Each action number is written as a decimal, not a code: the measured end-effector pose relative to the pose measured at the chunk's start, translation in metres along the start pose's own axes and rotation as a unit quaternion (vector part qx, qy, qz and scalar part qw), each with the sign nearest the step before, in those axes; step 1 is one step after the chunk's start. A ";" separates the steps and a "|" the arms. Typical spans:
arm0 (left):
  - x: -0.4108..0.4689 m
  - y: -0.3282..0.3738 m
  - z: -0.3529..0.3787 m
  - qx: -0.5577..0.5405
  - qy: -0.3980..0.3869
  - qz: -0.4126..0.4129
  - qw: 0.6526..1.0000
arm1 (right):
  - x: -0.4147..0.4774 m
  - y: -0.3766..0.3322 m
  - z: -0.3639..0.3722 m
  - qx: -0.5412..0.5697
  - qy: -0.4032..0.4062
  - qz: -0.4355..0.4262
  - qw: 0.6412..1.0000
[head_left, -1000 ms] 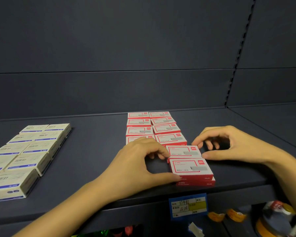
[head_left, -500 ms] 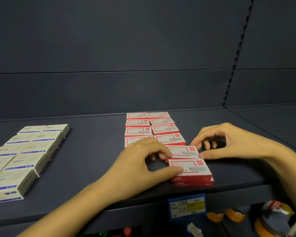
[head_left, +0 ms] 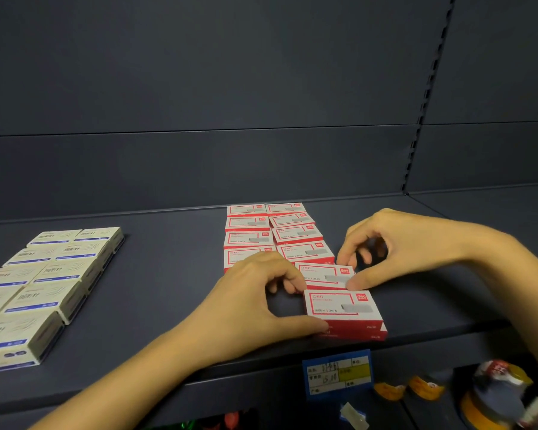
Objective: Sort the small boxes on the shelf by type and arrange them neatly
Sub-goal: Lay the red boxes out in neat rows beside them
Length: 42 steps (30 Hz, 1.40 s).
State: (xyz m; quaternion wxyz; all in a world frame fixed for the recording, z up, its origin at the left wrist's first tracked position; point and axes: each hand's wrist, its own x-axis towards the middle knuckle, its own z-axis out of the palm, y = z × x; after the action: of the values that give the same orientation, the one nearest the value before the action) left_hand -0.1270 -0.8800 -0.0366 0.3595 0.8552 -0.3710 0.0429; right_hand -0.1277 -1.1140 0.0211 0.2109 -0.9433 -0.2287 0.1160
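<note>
Red-and-white small boxes (head_left: 295, 235) lie in two columns in the middle of the dark shelf (head_left: 168, 290). The right column runs forward to a front red box (head_left: 340, 305) lying on top of another at the shelf edge. My left hand (head_left: 255, 308) has its thumb pressed on that stack's front-left corner, with curled fingers at its rear left. My right hand (head_left: 398, 246) pinches the right end of the second red box (head_left: 322, 276) just behind it. White-and-blue boxes (head_left: 47, 274) form a two-column block at the left.
A blue-and-yellow price tag (head_left: 337, 375) hangs on the shelf's front edge. Rolls of tape (head_left: 423, 387) and other goods sit on the lower shelf at the bottom right. The shelf's back panel rises behind the boxes, with a slotted upright (head_left: 426, 94) at the right.
My right hand has slid the second red box slightly to the left. My left hand keeps its place at the front stack.
</note>
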 end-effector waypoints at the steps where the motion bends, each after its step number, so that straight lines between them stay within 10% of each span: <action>1: -0.001 0.000 0.000 -0.001 0.002 0.001 1.000 | 0.001 -0.001 0.001 -0.002 0.000 0.003 1.000; 25: -0.077 -0.071 -0.096 0.060 0.172 -0.065 0.981 | 0.028 -0.035 0.039 -0.172 0.121 -0.067 0.975; 42: -0.055 -0.046 -0.060 0.026 0.109 -0.064 0.992 | 0.003 -0.013 0.030 -0.235 0.083 -0.022 0.968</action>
State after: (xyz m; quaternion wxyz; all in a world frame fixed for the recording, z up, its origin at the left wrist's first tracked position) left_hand -0.1243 -0.7870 -0.0379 0.3772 0.8767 -0.2726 0.1221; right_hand -0.1394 -1.0912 0.0000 0.0044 -0.9675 -0.2516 -0.0243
